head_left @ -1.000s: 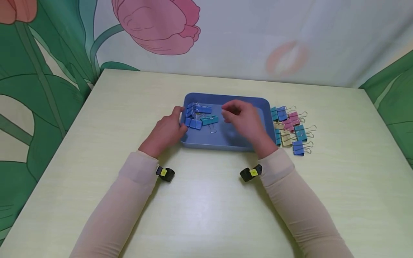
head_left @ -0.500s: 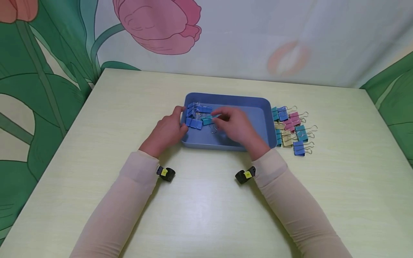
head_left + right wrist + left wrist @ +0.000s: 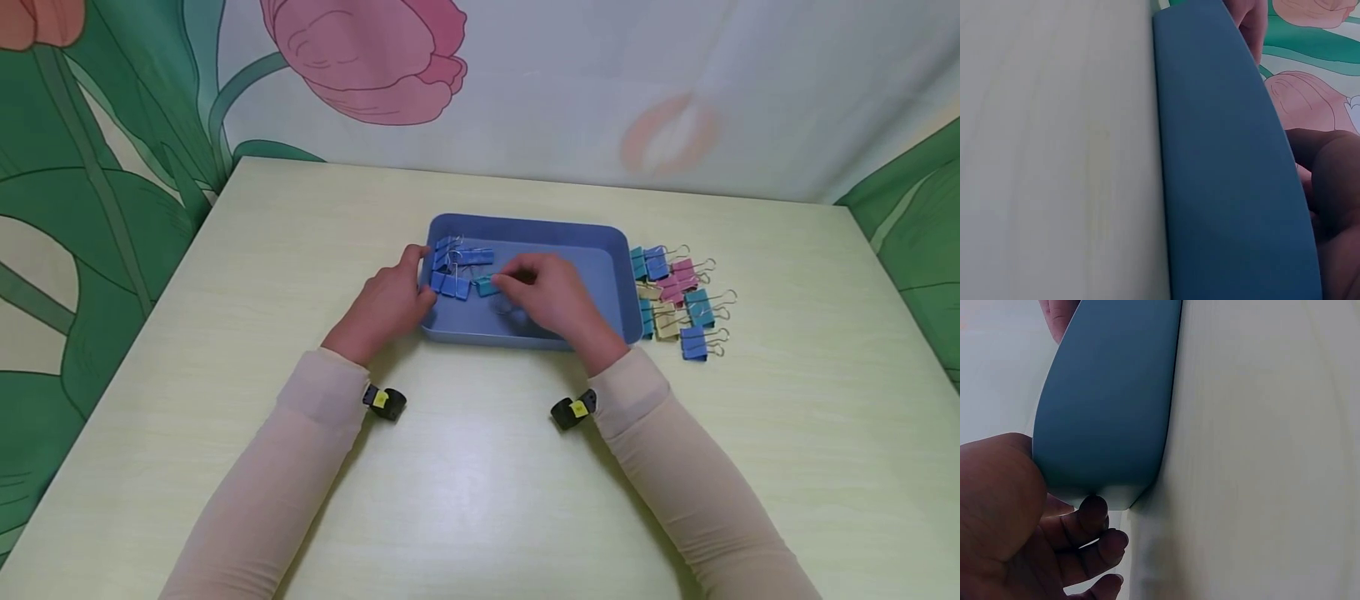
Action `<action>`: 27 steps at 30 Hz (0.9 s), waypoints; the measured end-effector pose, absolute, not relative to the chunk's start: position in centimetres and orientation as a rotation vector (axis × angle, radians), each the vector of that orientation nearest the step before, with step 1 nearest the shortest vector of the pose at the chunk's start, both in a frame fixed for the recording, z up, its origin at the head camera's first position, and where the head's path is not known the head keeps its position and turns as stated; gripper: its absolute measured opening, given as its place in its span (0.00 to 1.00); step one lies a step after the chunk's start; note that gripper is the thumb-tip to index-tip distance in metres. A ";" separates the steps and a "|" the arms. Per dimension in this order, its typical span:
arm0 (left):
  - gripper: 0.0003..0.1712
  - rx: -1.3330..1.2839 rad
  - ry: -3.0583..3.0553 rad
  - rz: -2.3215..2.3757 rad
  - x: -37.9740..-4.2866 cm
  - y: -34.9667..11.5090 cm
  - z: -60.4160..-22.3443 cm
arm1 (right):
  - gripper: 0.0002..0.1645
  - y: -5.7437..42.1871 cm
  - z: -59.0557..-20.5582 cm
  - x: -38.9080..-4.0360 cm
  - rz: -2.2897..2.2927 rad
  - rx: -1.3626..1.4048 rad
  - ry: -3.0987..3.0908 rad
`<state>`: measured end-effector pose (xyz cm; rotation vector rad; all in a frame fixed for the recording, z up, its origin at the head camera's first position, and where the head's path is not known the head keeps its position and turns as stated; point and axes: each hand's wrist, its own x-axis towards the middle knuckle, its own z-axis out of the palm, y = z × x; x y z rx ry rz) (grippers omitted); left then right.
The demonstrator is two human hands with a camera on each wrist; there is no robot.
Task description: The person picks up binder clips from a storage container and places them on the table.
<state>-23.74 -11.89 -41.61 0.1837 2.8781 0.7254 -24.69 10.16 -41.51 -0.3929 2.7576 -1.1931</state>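
Observation:
A shallow blue tray [image 3: 585, 250] lies on the table with several blue binder clips [image 3: 450, 285] gathered at its left end. My left hand [image 3: 386, 307] grips the tray's left end, thumb at the near side. In the left wrist view its fingers [image 3: 1093, 515] curl against the outside of the tray wall [image 3: 1110, 394]. Over the tray's middle, my right hand [image 3: 551, 292] pinches a teal binder clip [image 3: 485, 286] between thumb and forefinger; the fingers cover its right part. The right wrist view shows mostly the tray's outer wall [image 3: 1229, 150], which hides the fingertips and clip.
Right of the tray, several binder clips lie close together on the table: pink ones [image 3: 678, 279], a yellow one [image 3: 665, 322], a teal one [image 3: 699, 308] and a blue one [image 3: 693, 343]. A flower-printed curtain [image 3: 540, 100] hangs behind the table's back edge.
My right hand has moved left and down to the teal clip and taken hold of it; the clip has shifted and turned slightly. My left hand stays at the tray's left end.

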 end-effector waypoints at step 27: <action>0.32 0.163 2.860 0.715 -23.8 -11.7 -41.6 | 0.07 12.2 -40.9 -24.0 -1.169 -0.490 2.741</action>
